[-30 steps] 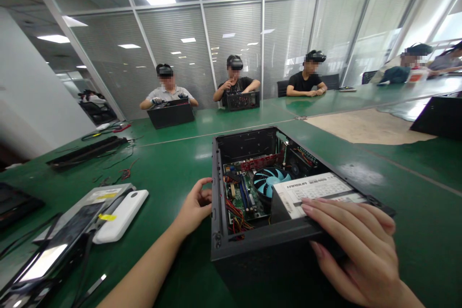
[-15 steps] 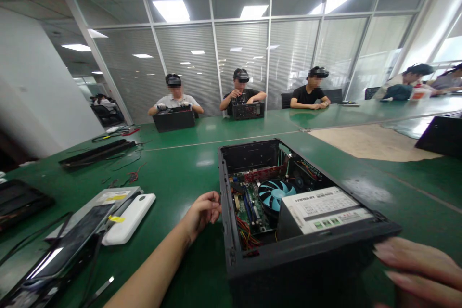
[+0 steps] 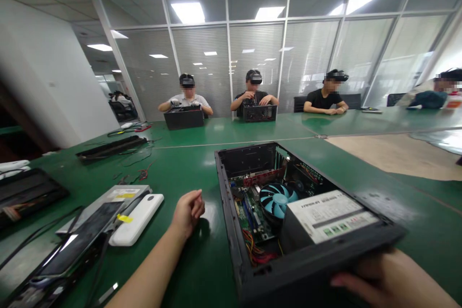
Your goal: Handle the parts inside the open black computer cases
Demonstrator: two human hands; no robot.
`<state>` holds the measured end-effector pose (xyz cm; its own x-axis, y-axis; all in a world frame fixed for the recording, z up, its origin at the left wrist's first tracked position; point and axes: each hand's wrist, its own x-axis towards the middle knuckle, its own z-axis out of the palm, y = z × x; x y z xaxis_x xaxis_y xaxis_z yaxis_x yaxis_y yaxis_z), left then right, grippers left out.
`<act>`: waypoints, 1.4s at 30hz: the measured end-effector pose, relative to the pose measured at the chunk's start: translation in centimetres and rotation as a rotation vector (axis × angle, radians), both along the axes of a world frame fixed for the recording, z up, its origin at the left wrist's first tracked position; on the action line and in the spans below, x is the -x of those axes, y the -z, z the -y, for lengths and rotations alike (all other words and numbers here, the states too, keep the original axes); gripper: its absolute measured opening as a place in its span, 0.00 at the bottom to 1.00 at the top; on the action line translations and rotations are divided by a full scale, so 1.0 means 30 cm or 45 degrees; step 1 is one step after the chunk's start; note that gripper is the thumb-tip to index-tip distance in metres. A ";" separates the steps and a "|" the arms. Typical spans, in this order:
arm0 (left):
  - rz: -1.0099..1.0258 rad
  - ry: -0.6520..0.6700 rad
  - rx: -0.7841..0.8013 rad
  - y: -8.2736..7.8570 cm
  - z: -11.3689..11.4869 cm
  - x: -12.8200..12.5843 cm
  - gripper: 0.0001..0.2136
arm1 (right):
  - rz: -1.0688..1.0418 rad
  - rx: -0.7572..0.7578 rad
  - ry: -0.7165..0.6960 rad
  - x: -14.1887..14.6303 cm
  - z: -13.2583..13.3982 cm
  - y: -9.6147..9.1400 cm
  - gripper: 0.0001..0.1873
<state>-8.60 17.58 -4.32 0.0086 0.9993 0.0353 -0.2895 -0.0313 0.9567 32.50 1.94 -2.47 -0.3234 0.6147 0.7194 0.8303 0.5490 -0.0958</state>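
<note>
Since the preceding frame, in the head view, the right hand point(image 3: 390, 274) moves from beside the near right corner of the open computer case point(image 3: 317, 260) to beneath it, and the left hand point(image 3: 187, 214) draws away from the case's left wall. Right hand: thumb below the case's near edge, fingers concealed; whether they grip cannot be told. Left hand: fingers curled, nothing visible in them, left of the case and apart from it. Case: open side up at the green worktop point(image 3: 187, 163). Judged by build, it is stiff and fairly heavy, weighted toward the power supply point(image 3: 332, 216) at its near right, with slippery panels. Its fan point(image 3: 278, 200) looks fragile; the outer walls, held low, offer the best purchase.
</note>
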 end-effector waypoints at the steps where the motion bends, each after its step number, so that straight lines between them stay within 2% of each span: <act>1: -0.088 -0.228 -0.086 0.003 -0.008 0.005 0.14 | 0.024 0.130 -0.001 0.035 -0.068 -0.010 0.19; 3: -0.326 -0.579 -0.216 0.007 -0.019 0.023 0.14 | 0.086 0.488 0.029 0.127 -0.247 -0.033 0.25; 5: -0.506 -0.714 -0.266 0.008 -0.024 0.045 0.15 | 0.018 0.718 0.140 0.246 -0.461 -0.056 0.30; 7: -0.578 -0.729 -0.291 0.013 -0.024 0.060 0.16 | -0.103 0.687 0.081 0.378 -0.670 -0.064 0.28; 9: -0.633 -0.660 -0.296 0.022 -0.022 0.066 0.16 | -0.139 0.671 -0.045 0.499 -0.828 -0.043 0.21; 10: -0.660 -0.607 -0.286 0.028 -0.022 0.066 0.16 | -0.153 0.668 -0.099 0.548 -0.878 -0.022 0.25; 12: -0.694 -0.502 -0.249 0.040 -0.027 0.063 0.16 | -0.188 0.660 -0.177 0.616 -0.920 0.034 0.32; 14: -0.707 -0.424 -0.208 0.052 -0.038 0.061 0.18 | -0.219 0.634 -0.242 0.640 -0.901 0.087 0.31; 17: -0.725 -0.339 -0.177 0.066 -0.062 0.052 0.20 | -0.239 0.573 -0.319 0.607 -0.824 0.129 0.22; 22: -0.992 -0.166 -0.200 0.080 -0.076 0.022 0.19 | -0.208 0.535 -0.361 0.473 -0.668 0.126 0.14; 28: -1.163 0.034 -0.295 0.083 -0.071 -0.002 0.15 | -0.211 0.612 -0.335 0.312 -0.478 0.124 0.12; 31: -1.291 0.094 -0.263 0.080 -0.090 -0.013 0.15 | -0.236 0.657 -0.277 0.240 -0.407 0.127 0.12; 34: -1.407 0.118 -0.188 0.082 -0.101 -0.027 0.16 | -0.268 0.692 -0.209 0.181 -0.361 0.125 0.12; 37: -1.319 -0.050 -0.221 0.089 -0.087 -0.031 0.16 | -0.334 0.741 -0.153 0.143 -0.344 0.115 0.13; 39: -1.223 -0.091 -0.270 0.090 -0.075 -0.024 0.16 | -0.387 0.753 -0.137 0.131 -0.347 0.106 0.13; 42: -1.125 0.116 -0.183 0.073 -0.081 -0.002 0.18 | -0.435 0.756 -0.143 0.127 -0.363 0.095 0.13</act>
